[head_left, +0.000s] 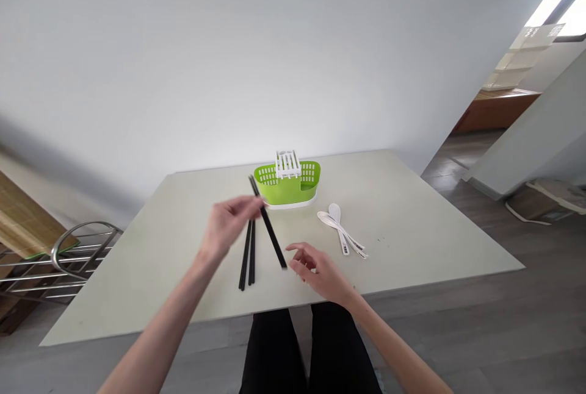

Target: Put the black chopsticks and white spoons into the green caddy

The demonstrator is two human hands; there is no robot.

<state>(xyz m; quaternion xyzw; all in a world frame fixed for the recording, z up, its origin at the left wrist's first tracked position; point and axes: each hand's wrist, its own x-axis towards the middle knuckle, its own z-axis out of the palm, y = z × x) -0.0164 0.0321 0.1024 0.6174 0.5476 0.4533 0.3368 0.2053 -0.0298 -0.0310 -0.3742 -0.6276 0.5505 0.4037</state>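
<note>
My left hand (229,223) is raised over the table and pinches a pair of black chopsticks (270,229), which slant from near the green holder down toward my right hand. Two more black chopsticks (248,260) lie flat on the table just below that hand. My right hand (315,269) hovers low near the table's front edge with its fingers loosely spread and nothing in them, close to the lower tips of the held chopsticks. A green slotted cutlery holder (288,185) with a white insert stands behind.
Two white spoons (341,229) lie right of the holder on the pale square table (412,223). A metal wire rack (64,257) stands at the left. A white wall rises behind the table; grey wood floor lies to the right.
</note>
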